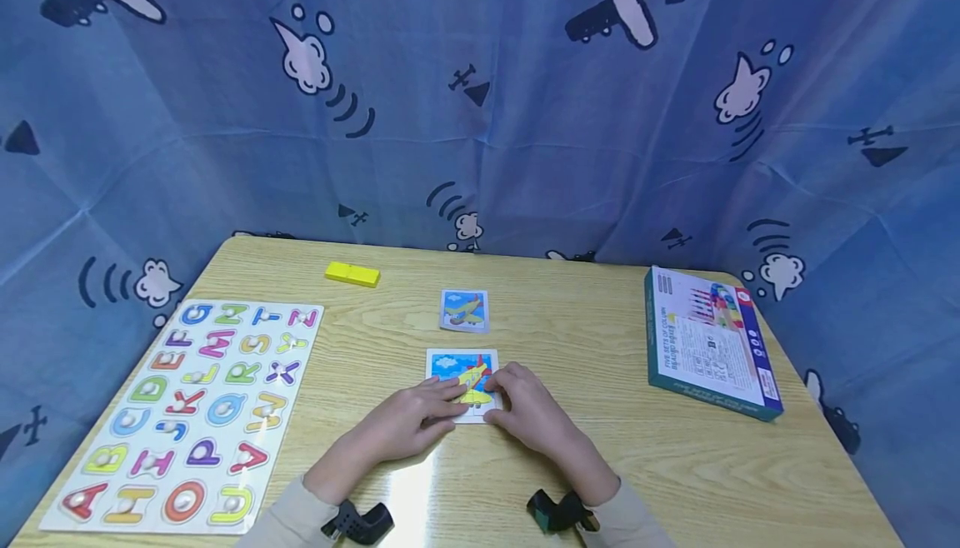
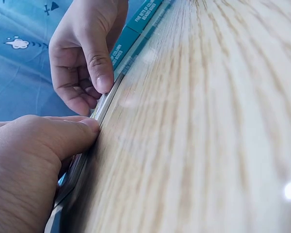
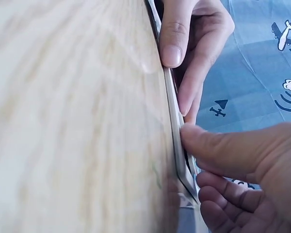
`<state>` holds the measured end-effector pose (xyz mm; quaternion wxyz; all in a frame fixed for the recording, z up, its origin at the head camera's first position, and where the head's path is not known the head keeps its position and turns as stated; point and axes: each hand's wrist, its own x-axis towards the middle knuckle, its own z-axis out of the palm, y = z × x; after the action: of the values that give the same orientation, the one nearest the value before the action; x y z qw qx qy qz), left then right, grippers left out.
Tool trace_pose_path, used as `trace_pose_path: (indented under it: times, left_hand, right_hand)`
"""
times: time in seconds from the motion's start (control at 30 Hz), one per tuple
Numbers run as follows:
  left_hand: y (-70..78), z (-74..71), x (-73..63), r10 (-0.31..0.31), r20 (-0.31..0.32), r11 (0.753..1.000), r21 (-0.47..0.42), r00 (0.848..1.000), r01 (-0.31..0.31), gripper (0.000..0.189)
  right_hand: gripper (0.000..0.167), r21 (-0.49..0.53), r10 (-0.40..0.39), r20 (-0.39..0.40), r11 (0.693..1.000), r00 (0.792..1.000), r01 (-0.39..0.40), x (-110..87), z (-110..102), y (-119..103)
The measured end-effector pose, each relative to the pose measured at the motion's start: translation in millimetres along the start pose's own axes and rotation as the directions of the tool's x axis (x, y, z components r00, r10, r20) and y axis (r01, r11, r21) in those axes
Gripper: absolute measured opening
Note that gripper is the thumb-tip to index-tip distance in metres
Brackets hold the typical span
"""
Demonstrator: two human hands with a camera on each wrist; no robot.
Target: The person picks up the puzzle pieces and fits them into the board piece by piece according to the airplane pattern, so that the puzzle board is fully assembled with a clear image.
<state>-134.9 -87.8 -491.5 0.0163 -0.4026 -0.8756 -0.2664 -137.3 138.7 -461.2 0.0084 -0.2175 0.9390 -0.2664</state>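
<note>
A small picture puzzle (image 1: 474,377) of a yellow airplane on blue sky lies in a white-bordered tray on the table. My left hand (image 1: 411,416) rests on its left part, fingers fairly straight across the picture and thumb at the near edge (image 2: 91,127). At the right side, my right hand (image 1: 531,408) holds the puzzle's edge between curled fingers and thumb; the thumb (image 3: 203,143) lies along the near edge in the right wrist view. The fingers cover part of the picture. Just beyond sits a smaller card (image 1: 464,311) with the same airplane.
To the left lies a white alphabet board (image 1: 247,398) with colored knobbed letters. A yellow block (image 1: 352,274) is near the table's back edge. On the right is a boxed bead set (image 1: 712,344). A blue airplane-print curtain (image 1: 480,115) hangs behind the wooden table (image 1: 585,315).
</note>
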Motion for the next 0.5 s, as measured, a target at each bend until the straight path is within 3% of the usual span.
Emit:
trace_pose_path:
  times: [0.23,0.5]
  left_hand:
    - [0.1,0.3,-0.1,0.013,-0.005,1.000,-0.001,1.000,-0.013,0.030]
    - [0.0,0.3,-0.6,0.025,-0.015,1.000,-0.008,1.000,-0.025,0.030]
  right_hand:
    - [0.012,0.023,-0.026,-0.009,0.999,1.000,0.027,-1.0,2.5,1.9]
    - [0.011,0.033,-0.037,0.006,0.999,0.999,0.037,0.2,3.3,1.5]
